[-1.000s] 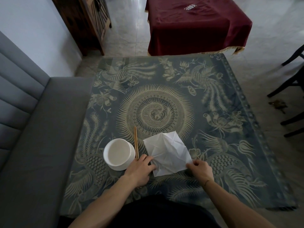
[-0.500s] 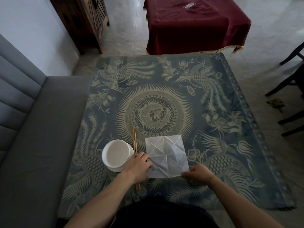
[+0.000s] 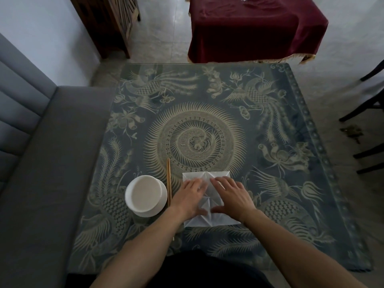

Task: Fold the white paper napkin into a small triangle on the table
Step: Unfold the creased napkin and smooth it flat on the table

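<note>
The white paper napkin (image 3: 207, 219) lies unfolded and creased, square to the table's near edge, on the patterned blue-grey tablecloth (image 3: 207, 113). My left hand (image 3: 190, 197) lies flat on the napkin's left half, fingers straight and pointing away from me. My right hand (image 3: 231, 194) presses flat on the right half, thumb spread toward me. Both palms cover most of the sheet; only its far edge, a middle strip and the near edge show.
A white bowl (image 3: 145, 195) stands just left of the napkin, with a pair of wooden chopsticks (image 3: 168, 179) between them. A grey sofa (image 3: 41, 173) runs along the left. A red-draped table (image 3: 255, 28) stands beyond; dark chair legs (image 3: 367, 109) at right.
The napkin was turned from a tilted position to lie square. Both hands moved from its near corners onto its surface and now press it flat.
</note>
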A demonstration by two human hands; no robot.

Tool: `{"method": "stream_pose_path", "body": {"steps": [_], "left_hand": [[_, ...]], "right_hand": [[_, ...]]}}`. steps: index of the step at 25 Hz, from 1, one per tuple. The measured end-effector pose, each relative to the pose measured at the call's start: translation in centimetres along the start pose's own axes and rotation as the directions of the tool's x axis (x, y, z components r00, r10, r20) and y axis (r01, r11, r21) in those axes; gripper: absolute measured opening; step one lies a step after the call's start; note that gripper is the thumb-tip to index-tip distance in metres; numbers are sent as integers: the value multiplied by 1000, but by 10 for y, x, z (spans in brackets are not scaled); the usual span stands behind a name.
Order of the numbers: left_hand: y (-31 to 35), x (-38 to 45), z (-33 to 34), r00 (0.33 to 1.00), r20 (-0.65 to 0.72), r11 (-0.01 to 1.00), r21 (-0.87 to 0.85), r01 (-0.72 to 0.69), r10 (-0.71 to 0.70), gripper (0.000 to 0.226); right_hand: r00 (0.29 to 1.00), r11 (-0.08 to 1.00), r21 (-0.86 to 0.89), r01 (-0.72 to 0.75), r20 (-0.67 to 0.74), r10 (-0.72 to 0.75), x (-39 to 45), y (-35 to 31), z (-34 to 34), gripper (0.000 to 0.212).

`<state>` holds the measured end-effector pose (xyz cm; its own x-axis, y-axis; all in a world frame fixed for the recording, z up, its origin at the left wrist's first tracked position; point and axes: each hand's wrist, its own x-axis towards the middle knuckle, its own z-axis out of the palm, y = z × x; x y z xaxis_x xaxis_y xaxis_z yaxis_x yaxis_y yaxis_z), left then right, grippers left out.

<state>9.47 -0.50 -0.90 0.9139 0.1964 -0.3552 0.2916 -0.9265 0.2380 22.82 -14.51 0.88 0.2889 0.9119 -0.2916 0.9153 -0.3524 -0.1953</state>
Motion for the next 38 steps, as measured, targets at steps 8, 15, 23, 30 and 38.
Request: {"method": "stream_pose_path", "body": {"steps": [8, 15, 23, 30, 38], "left_hand": [[-16, -3, 22, 997, 74, 999, 25, 26, -28, 119], [-38, -3, 16, 971, 210, 990, 111, 88, -110, 150], [-40, 5, 10, 963, 250, 987, 143, 67, -101, 156], [-41, 7, 8, 959, 268, 989, 135, 53, -88, 155], [-2, 20, -5, 977, -206, 989, -144, 32, -62, 66]], "right_hand": [[981, 999, -17, -31, 193, 34, 3, 21, 30, 133], [954, 989, -20, -148, 260, 148, -13, 40, 30, 150], [937, 977, -13, -215, 279, 210, -19, 39, 28, 152], [934, 972, -30, -234, 270, 233, -23, 36, 27, 152], [971, 982, 118, -148, -172, 167, -3, 0, 21, 58]]}}
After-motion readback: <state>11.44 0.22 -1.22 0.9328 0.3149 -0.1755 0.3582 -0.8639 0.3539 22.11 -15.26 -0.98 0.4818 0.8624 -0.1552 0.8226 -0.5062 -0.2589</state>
